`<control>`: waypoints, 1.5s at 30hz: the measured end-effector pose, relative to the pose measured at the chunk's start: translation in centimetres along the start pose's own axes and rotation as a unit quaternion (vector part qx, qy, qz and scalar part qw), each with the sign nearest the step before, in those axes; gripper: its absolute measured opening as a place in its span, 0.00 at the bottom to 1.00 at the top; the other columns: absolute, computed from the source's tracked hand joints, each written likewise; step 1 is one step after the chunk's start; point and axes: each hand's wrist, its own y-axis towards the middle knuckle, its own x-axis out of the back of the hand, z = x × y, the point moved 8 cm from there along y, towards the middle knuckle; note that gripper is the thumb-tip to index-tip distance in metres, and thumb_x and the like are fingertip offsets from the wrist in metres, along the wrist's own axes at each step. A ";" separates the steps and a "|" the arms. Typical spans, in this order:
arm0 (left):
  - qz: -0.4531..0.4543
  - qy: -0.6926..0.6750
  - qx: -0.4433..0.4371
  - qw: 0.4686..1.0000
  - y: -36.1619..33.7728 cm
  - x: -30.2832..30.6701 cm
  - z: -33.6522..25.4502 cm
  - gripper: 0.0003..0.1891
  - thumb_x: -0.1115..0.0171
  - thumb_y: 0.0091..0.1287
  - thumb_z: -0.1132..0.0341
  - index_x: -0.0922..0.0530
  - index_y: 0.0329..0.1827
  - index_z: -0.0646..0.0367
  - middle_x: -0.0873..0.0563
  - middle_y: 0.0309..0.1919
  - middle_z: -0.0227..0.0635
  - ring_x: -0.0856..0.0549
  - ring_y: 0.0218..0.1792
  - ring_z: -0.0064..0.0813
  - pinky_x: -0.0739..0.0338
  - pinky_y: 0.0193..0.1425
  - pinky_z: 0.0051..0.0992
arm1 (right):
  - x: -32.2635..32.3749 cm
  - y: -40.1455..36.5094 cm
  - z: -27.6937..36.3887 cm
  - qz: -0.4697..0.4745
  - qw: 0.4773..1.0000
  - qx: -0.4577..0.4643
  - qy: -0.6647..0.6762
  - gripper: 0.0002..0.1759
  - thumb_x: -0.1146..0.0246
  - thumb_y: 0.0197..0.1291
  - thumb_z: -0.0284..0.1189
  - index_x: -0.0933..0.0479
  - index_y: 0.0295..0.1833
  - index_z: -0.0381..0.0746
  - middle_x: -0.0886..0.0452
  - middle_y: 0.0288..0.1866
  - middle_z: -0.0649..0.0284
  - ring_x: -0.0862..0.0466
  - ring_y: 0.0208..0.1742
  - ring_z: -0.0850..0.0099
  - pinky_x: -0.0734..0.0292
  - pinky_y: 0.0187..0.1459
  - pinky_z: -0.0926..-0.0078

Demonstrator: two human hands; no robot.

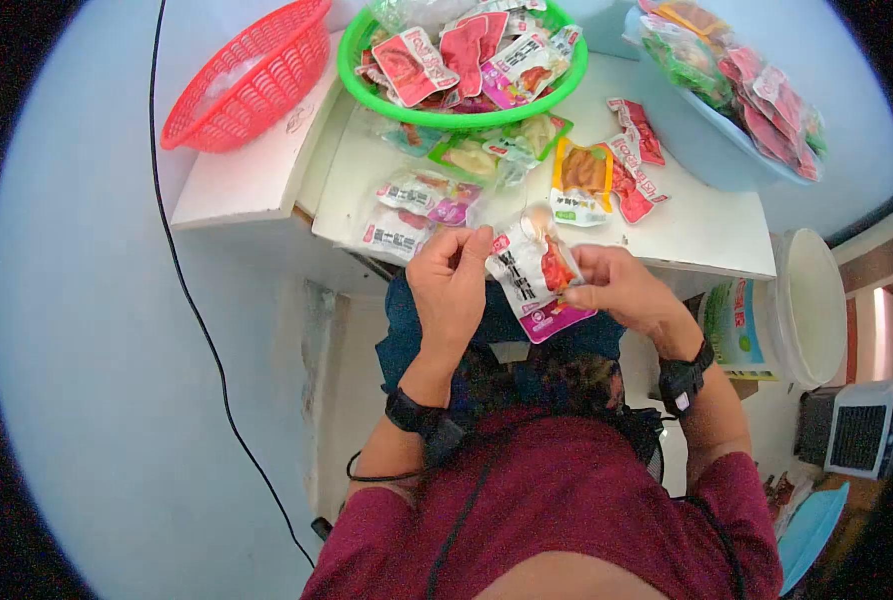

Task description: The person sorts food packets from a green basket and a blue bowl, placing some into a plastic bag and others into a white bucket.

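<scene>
A white and purple snack packet [534, 285] with a picture of food on it hangs tilted in front of my body, just off the table's front edge. My right hand [622, 288] grips its right side between thumb and fingers. At the packet's upper left corner, the thumb and forefinger of my left hand [451, 287] are pinched together. Clear plastic shows just above those fingertips. Similar white and purple packets [422, 207] lie on the table behind my left hand. A yellow and white packet [582, 181] and red packets [635, 170] lie beyond my right hand.
A green basket [457, 122] heaped with packets stands at the back of the white table [707, 237]. Left of it leans a red basket [252, 85]. A blue basin [697, 140] of packets stands right, above a white bucket [812, 310]. A black cable [202, 325] hangs left.
</scene>
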 end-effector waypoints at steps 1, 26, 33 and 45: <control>-0.008 0.001 0.004 1.000 -0.1 0.1 -0.1 0.11 0.34 0.67 0.69 0.20 0.30 0.68 0.21 0.22 0.24 0.29 0.25 0.12 0.34 0.29 0.19 | 0.1 -0.8 -0.9 -0.009 1.000 -0.011 0.015 0.22 0.31 0.58 0.27 0.25 0.56 0.32 0.16 0.49 0.61 0.16 0.46 0.77 0.20 0.50 0.77; -0.031 0.314 -0.287 0.904 -2.2 -1.1 -4.1 0.14 0.36 0.61 0.76 0.20 0.51 0.59 0.18 0.35 0.44 0.17 0.35 0.46 0.22 0.37 0.38 | 2.3 1.4 0.4 -0.119 0.974 0.085 0.173 0.18 0.45 0.71 0.24 0.32 0.63 0.30 0.19 0.55 0.53 0.15 0.51 0.69 0.17 0.54 0.71; -0.020 0.299 -0.319 0.899 -2.3 -1.3 -4.8 0.14 0.36 0.58 0.77 0.18 0.48 0.58 0.20 0.29 0.39 0.18 0.31 0.42 0.22 0.33 0.36 | -0.5 3.6 1.3 -0.048 0.977 0.063 0.196 0.19 0.47 0.71 0.24 0.33 0.64 0.30 0.20 0.56 0.53 0.16 0.52 0.68 0.17 0.54 0.69; -0.007 0.281 -0.370 0.885 -2.8 -1.5 -4.4 0.15 0.39 0.53 0.76 0.18 0.45 0.59 0.24 0.29 0.35 0.20 0.30 0.37 0.24 0.32 0.34 | -0.4 12.8 -1.6 -0.049 0.962 0.102 0.248 0.20 0.38 0.61 0.19 0.27 0.59 0.31 0.19 0.53 0.59 0.18 0.51 0.71 0.20 0.53 0.72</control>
